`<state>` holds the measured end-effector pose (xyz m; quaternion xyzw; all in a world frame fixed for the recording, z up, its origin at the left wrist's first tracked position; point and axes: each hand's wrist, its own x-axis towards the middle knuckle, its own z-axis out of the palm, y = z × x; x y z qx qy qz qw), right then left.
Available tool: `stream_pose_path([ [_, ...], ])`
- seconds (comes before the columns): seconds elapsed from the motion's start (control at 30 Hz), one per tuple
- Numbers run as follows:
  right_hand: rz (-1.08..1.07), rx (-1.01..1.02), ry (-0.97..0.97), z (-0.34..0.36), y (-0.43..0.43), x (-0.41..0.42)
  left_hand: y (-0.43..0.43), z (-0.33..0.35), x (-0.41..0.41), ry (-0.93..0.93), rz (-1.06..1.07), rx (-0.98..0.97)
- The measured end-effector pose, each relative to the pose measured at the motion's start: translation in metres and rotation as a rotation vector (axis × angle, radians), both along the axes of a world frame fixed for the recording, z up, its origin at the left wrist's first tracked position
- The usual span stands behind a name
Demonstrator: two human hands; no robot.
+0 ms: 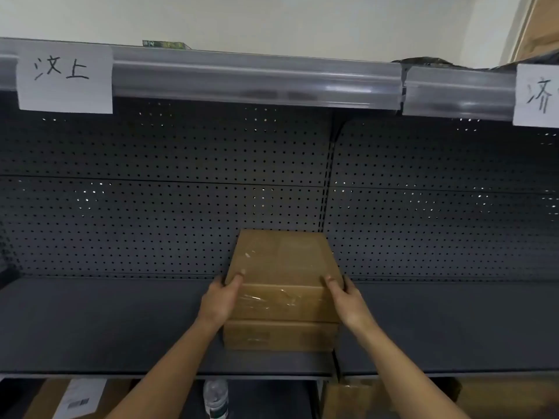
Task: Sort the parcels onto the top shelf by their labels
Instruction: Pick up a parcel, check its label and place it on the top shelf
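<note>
- Two cardboard parcels stacked mid-frame on the dark shelf (106,322): upper parcel (282,267), lower parcel (279,335).
- Left hand (220,300) and right hand (348,300) grip the upper parcel's sides.
- Two paper labels (65,78), (537,96) along the top.

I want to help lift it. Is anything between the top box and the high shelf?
Nothing visible. Both hands, left and right, hold the top box; only open space lies below the high shelf.
</note>
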<state>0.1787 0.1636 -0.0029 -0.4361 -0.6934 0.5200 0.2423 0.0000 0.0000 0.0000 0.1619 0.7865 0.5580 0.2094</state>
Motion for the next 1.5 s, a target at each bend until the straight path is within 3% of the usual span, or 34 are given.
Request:
stream_pose_path([
  [0.23, -0.021, -0.192, 0.19, -0.008, 0.009, -0.009, 0.009, -0.005, 0.003, -0.139, 0.045, 0.106],
  [0.47, -0.007, -0.159, 0.215, -0.004, 0.002, 0.0, 0.002, -0.003, 0.01, -0.125, 0.089, 0.154],
  [0.77, 0.111, -0.002, 0.274, 0.007, -0.022, 0.019, -0.027, 0.015, 0.033, 0.117, 0.18, 0.409],
  [1.0, 0.064, 0.39, 0.172, 0.044, -0.059, 0.018, -0.042, 0.02, 0.057, 0.565, 0.279, 0.31],
  [1.23, 0.234, 0.19, 0.433, 0.098, -0.095, 0.005, -0.036, 0.026, 0.083, 1.305, 0.24, 0.222],
  [1.33, 0.277, 0.087, 0.485, 0.108, -0.101, 0.003, -0.032, 0.027, 0.09, 1.449, 0.223, 0.177],
  [1.5, 0.179, 0.161, 0.504, 0.104, -0.102, 0.002, -0.032, 0.034, 0.107, 1.48, 0.122, 0.215],
])
